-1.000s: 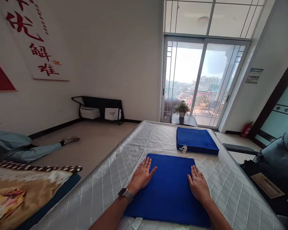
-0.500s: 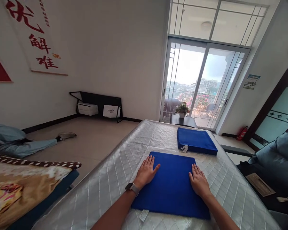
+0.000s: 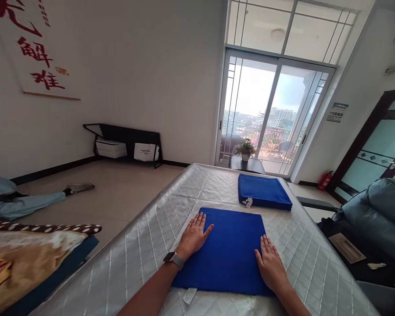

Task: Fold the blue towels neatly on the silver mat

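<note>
A folded blue cloth (image 3: 230, 250) lies flat on the silver quilted mattress (image 3: 145, 259) in front of me. My left hand (image 3: 193, 237) rests open on its left edge, fingers stretched forward, a watch on the wrist. My right hand (image 3: 270, 265) lies open and flat on the cloth's right edge, a little nearer to me than the left. A white tag sticks out at the cloth's near left corner. Farther back on the mattress sits a stack of folded blue cloths (image 3: 263, 192) with a tag at its front left corner.
A patterned blanket (image 3: 23, 259) lies at the left. A person's legs (image 3: 36, 199) stretch across the floor by the left wall. A black bench (image 3: 125, 140) with boxes stands at the back wall. A small table with a potted plant (image 3: 245, 151) stands before the glass balcony door. A grey sofa (image 3: 378, 219) is at the right.
My right hand has slid back toward me along the cloth's right edge. The left hand stays on the left edge. The view has turned slightly to the right.
</note>
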`<state>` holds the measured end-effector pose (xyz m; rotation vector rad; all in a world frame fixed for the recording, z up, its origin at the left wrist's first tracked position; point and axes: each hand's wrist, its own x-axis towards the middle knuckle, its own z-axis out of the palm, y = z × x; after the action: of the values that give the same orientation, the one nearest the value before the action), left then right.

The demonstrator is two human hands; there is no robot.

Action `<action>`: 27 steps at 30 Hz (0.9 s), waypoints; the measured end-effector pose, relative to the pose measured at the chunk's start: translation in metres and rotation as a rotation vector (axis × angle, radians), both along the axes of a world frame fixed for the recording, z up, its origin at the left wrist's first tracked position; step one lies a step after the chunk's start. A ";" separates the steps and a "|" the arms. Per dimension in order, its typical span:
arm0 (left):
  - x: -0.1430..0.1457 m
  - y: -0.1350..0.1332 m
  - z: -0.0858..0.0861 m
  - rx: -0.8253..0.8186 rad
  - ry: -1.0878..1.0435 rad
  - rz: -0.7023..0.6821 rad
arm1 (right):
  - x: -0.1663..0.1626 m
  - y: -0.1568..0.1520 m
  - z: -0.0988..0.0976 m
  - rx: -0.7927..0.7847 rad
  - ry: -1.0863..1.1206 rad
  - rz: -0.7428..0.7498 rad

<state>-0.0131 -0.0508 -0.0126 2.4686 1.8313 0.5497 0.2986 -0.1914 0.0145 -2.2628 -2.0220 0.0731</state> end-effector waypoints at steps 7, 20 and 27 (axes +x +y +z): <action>-0.001 -0.001 -0.001 0.019 0.028 -0.006 | 0.002 0.000 0.004 0.004 0.062 0.016; 0.029 -0.014 0.023 0.078 0.137 -0.064 | 0.000 -0.003 0.010 -0.013 0.122 -0.002; 0.166 -0.072 0.036 0.021 0.054 -0.499 | 0.001 -0.004 0.007 -0.009 0.046 0.015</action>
<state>0.1528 -0.1231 0.0238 2.8238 1.1453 0.4727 0.2998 -0.1954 0.0213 -2.2295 -2.0198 0.1346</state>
